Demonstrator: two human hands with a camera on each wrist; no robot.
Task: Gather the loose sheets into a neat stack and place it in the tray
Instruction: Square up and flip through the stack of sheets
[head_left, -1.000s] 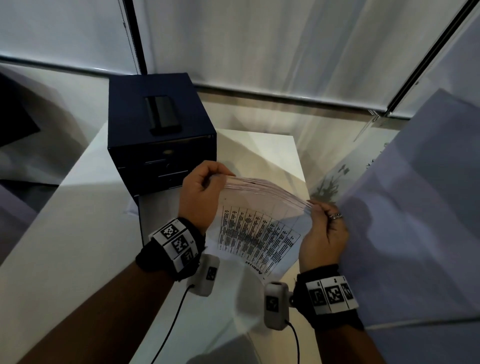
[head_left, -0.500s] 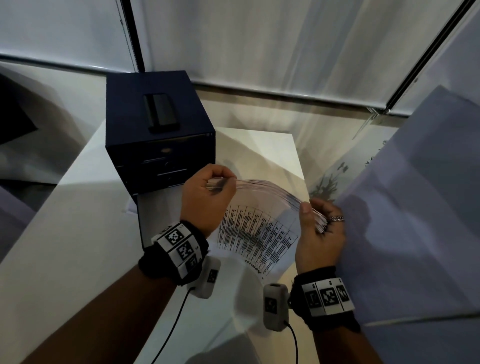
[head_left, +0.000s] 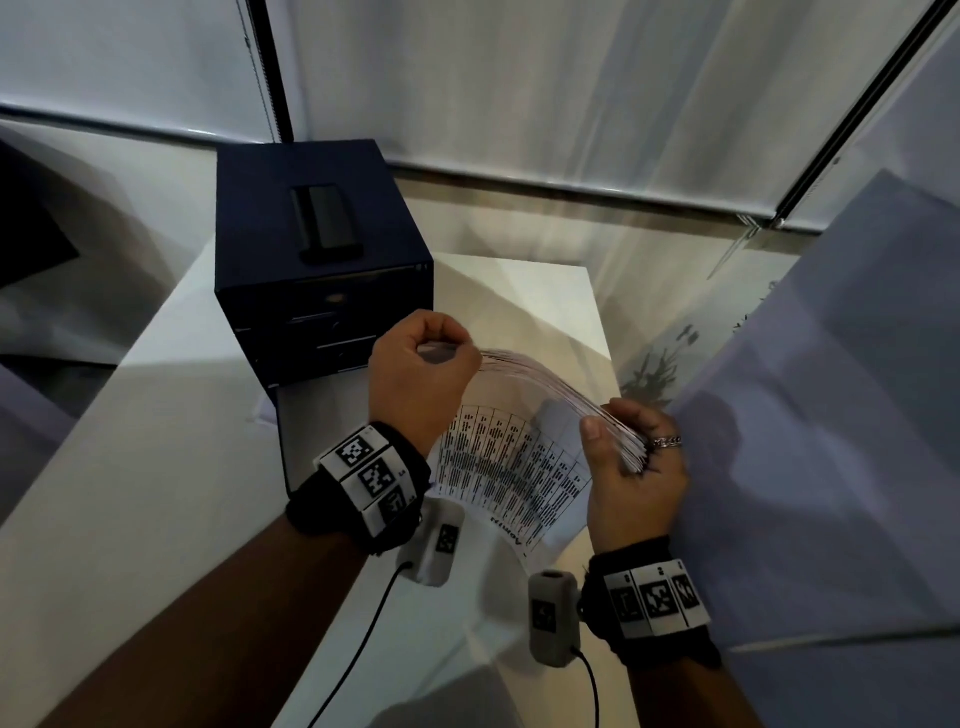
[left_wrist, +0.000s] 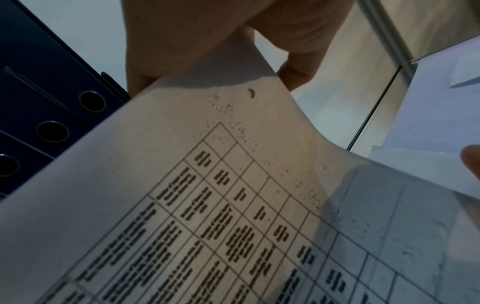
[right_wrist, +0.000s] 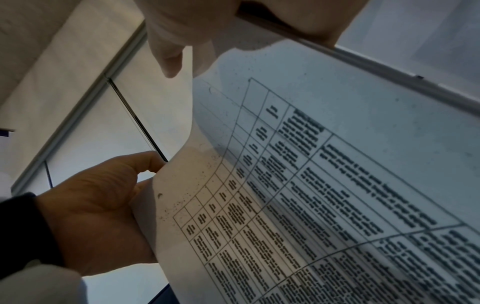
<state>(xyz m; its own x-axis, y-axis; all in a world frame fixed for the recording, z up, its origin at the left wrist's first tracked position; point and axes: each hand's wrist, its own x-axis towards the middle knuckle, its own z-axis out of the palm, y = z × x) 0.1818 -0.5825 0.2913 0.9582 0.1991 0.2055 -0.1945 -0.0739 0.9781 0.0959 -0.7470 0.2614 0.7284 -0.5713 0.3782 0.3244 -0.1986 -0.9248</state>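
Note:
Both hands hold a stack of printed sheets (head_left: 519, 462) above the white table, bowed upward in an arch. My left hand (head_left: 441, 358) grips the stack's left end in a curled fist. My right hand (head_left: 618, 441) pinches the right end, thumb on top, where the sheet edges fan downward. The bottom sheet shows a printed table (left_wrist: 233, 216), which the right wrist view also shows (right_wrist: 324, 185). A dark blue drawer cabinet (head_left: 322, 291) stands just behind my left hand, and a pale tray (head_left: 317, 431) sticks out at its base.
A black flat object (head_left: 324, 223) lies on the cabinet top. The white table (head_left: 145, 493) ends close to my right hand. A large pale panel (head_left: 841, 415) stands at the right. Window blinds (head_left: 519, 78) run along the back.
My right hand has dropped lower and turned its end of the stack downward, so the sheets arch more. The left hand has stayed almost in place.

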